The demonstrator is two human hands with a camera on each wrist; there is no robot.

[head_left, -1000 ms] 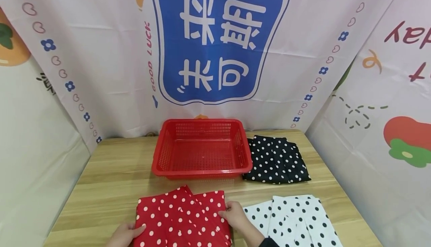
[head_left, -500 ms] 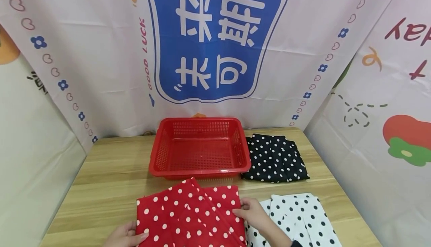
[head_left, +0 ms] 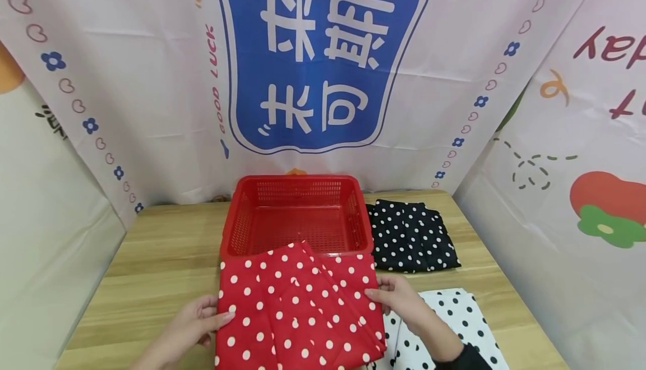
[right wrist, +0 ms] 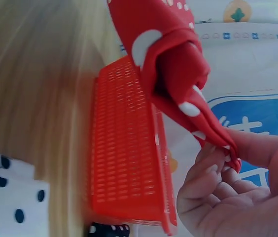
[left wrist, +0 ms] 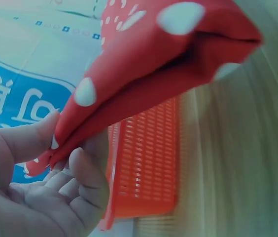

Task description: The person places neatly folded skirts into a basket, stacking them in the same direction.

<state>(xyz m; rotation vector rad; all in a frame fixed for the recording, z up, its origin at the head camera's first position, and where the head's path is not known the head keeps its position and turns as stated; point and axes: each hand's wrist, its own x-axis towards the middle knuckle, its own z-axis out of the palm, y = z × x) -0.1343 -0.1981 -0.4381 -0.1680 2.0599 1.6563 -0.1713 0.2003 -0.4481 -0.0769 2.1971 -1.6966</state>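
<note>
Pinching red dotted cloth (head_left: 300,308), both hands (head_left: 197,322) (head_left: 402,298) curled, gaping side folds (left wrist: 203,54) visible only in wrist views

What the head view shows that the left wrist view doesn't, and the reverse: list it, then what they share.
Only head: the black cloth, white cloth and right hand.

Only left wrist: the gap between layers of the red cloth, and the outer side of the basket.

Both: the red cloth pinched by the left hand, the basket, table and blue sign.
</note>
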